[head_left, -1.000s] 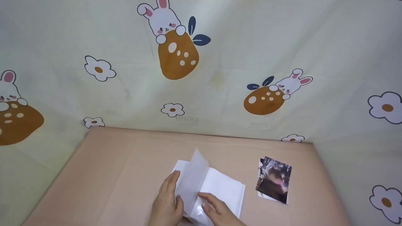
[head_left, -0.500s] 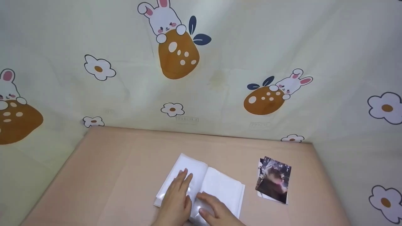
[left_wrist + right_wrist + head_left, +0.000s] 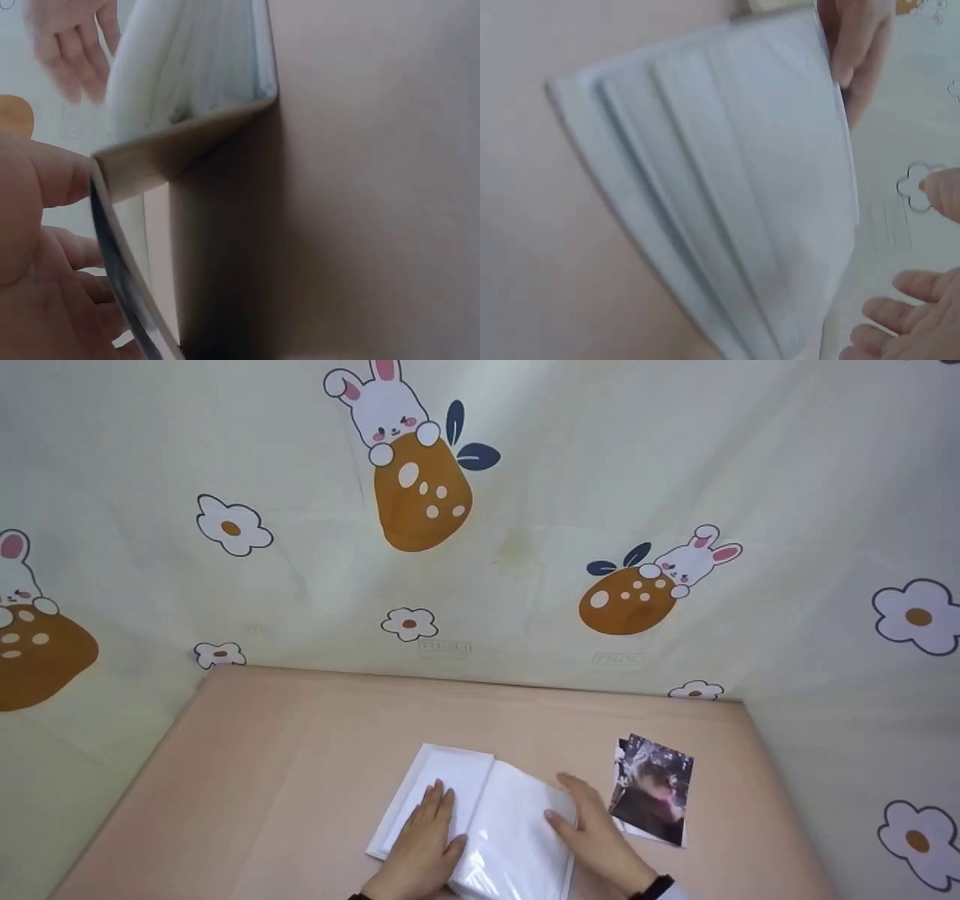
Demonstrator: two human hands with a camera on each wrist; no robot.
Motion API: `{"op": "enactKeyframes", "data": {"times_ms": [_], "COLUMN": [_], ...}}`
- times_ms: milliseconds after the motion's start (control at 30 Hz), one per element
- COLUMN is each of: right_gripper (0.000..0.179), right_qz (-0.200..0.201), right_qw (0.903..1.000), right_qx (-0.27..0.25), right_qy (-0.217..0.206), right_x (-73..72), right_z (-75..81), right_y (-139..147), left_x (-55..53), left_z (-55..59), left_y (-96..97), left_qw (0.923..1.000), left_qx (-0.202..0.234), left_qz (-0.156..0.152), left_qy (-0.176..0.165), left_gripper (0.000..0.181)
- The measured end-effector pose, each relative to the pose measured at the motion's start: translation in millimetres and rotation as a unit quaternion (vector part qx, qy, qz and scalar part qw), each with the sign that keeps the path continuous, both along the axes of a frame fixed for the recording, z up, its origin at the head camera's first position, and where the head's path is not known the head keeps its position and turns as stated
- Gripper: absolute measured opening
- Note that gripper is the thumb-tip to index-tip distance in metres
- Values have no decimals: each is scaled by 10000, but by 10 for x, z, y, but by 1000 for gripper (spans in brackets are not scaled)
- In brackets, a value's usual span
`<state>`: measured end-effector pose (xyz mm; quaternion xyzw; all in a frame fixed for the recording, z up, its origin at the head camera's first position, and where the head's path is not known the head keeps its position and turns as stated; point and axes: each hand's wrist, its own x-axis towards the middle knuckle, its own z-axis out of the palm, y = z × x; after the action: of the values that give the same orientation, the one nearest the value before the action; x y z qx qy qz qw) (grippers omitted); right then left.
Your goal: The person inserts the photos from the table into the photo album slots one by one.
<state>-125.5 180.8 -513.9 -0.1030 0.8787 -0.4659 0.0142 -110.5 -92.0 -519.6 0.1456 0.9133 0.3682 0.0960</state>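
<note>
A white photo album (image 3: pixel 517 829) with clear sleeve pages lies spread near the front of the table. My left hand (image 3: pixel 424 844) rests on its left page, fingers straight; in the left wrist view the thumb of that left hand (image 3: pixel 37 247) is at the album's spine (image 3: pixel 139 161). At the right page's outer edge is my right hand (image 3: pixel 600 836), fingers loosely bent. The right wrist view shows this right hand (image 3: pixel 930 322) with fingers apart beside the fanned album pages (image 3: pixel 772 150), nothing in its grasp.
Several photo prints (image 3: pixel 651 791) lie stacked right of the album, the top one dark with a pinkish patch. The table (image 3: pixel 300 750) has a peach cover. Behind it hangs a pale curtain (image 3: pixel 525 495) printed with rabbits and flowers.
A raised leaf came down on the left, then the right page surface changed to a glossy sleeve. My right hand has moved from the album's middle to its right edge; my left hand now lies flatter.
</note>
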Motion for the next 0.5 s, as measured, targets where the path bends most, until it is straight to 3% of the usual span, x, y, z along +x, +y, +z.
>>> {"op": "enactKeyframes", "data": {"times_ms": [100,200,367,500], "right_gripper": [61,69,88,89], "right_qz": [-1034,-1737,-2318,-2510], "right_qw": [9936,9793,9552,9429], "right_qx": [333,857,1482,1638], "right_qy": [-309,-585,-1086,-1451], "right_x": [-246,-467,-660,-697], "right_z": [-6,-25,-69,-111], "right_y": [373,792,1336,1509], "left_x": [-3,-2,-11,-3], "left_z": [-34,-58,-91,-88], "left_y": [-21,-35,-19,-3], "left_qw": [9999,10000,9997,9997], "left_qx": [64,-11,-142,-112], "left_qz": [65,20,12,88], "left_qy": [-103,-21,195,202], "left_gripper": [73,73,73,73]}}
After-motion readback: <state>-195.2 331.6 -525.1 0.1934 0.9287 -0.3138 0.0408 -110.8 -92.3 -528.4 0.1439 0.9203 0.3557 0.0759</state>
